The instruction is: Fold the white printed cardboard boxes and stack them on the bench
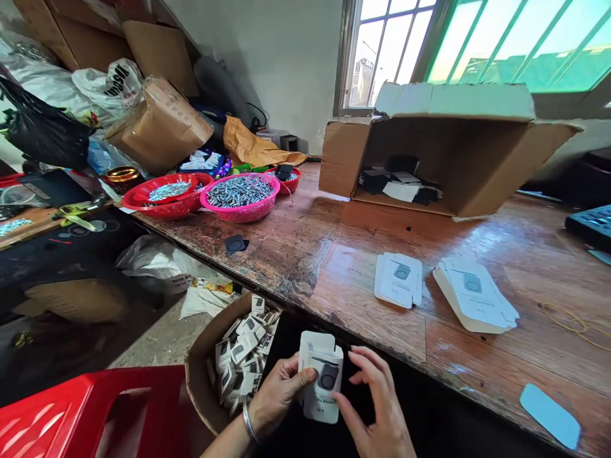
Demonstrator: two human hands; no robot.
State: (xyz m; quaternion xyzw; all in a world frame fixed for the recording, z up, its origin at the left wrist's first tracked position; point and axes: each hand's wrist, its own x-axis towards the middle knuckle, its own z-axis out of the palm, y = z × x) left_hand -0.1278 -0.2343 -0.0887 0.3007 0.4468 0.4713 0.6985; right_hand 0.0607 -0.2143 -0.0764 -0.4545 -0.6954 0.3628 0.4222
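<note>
Two hands: left hand (279, 391) grips a white carton (324, 404), thumb over the printed face, fingers mostly hidden behind; right hand (377, 404) half open, fingers curved and parted, thumb tip at the carton's edge — we cannot tell if it presses.
Carton: just off the table (296, 261), near its front edge; top flap raised. We read "MAGNETIC" under a dark printed ring; whether it is one layer or several, we cannot tell.
Table edge: runs slantwise beyond the fingers, near the right hand's tips.
Stacks: thin stack (398, 280) and thick stack (477, 296) of like cartons lie beyond the right hand, a narrow gap between them; bare wood runs from them back to the open box (344, 159).
Left side: bin box (198, 381) of small cartons (245, 346) stands close by the left wrist, leaving little elbow room; red plastic seat (52, 413) near it, cut off by the frame.
Right side: pale blue card (548, 416) near the table edge; yellow loop (573, 327) runs out of view.
Hard to see: pieces in the open box sit in shade; beneath the hands we make out only black — cloth or shadow.
</note>
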